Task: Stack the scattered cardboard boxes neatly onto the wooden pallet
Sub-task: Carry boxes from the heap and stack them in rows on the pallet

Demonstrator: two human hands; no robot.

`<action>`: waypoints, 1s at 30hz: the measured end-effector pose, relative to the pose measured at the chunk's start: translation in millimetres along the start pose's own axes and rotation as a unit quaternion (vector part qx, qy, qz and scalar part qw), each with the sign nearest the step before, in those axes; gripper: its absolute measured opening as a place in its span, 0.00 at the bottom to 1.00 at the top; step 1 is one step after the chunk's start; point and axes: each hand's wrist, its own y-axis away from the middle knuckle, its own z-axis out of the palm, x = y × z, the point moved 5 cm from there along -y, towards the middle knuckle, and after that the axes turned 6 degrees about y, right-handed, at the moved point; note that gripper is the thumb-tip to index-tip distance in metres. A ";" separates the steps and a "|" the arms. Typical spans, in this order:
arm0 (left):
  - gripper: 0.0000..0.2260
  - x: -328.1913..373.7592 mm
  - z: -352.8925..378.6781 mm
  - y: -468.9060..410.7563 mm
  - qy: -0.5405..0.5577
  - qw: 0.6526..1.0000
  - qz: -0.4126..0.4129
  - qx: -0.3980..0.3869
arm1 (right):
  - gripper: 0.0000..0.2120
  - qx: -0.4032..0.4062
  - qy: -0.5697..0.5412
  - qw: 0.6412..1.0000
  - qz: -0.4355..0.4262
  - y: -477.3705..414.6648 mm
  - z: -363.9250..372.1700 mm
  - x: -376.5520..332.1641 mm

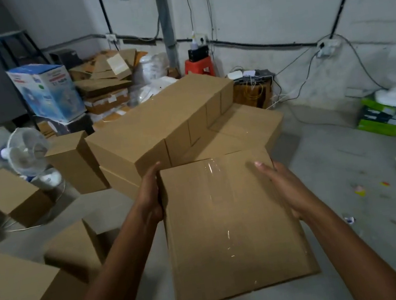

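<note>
Fingers (154,173) of the left hand (151,199) curl round the left edge of the held box (225,224), near its far corner, clamping it. On the other side the right hand (283,188) lies against the box's right edge with its fingers (259,165) straight and close together, pressing flat on the cardboard rather than wrapping it. Both forearms reach in from the near edge of the view.

This plain brown box is sealed with a strip of clear tape running near to far down its top. It is carried flat above the grey floor (337,158), with its far edge just in front of the stack of boxes (160,122).

That stack sits in the middle of the room. A long upper row runs from near left to far right, and a lower layer shows on its right side. What the stack rests on cannot be seen.

More brown boxes stand scattered on the floor to the left: a large one (20,297) at the near left corner, a smaller one (74,249) beside it, another (11,196) farther back, and an upright box (76,162) touching the stack's left side.

Two white fans (24,152) stand at the far left, behind them a blue printed carton (50,90) and a heap of flattened cardboard (104,79). A red stool (198,67) stands against the far wall. Green packs (383,119) and bits of litter (361,190) lie on the floor to the right
</note>
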 end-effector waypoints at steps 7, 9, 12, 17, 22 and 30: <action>0.15 -5.7 46.6 -44.0 -0.071 0.997 0.002 -0.013 | 0.46 0.032 -0.098 0.983 0.154 -52.2 -33.4 18.9; 0.13 -13.1 59.8 -58.9 -0.077 0.997 0.023 -0.007 | 0.38 0.022 -0.118 0.971 0.205 -76.5 -42.5 26.2; 0.25 -28.8 80.8 -78.3 -0.062 0.996 0.067 0.009 | 0.33 -0.019 -0.109 0.950 0.291 -110.7 -53.3 39.5; 0.30 -53.6 109.3 -111.2 0.055 0.987 0.042 0.144 | 0.23 -0.067 -0.063 0.954 0.285 -175.1 -79.3 55.7; 0.14 -76.6 137.0 -125.9 0.147 0.973 -0.065 0.163 | 0.17 -0.100 -0.032 0.969 0.223 -224.9 -96.1 58.4; 0.17 -113.8 124.8 -163.0 0.188 0.952 -0.099 0.220 | 0.27 -0.146 0.003 0.972 0.186 -302.5 -72.1 68.0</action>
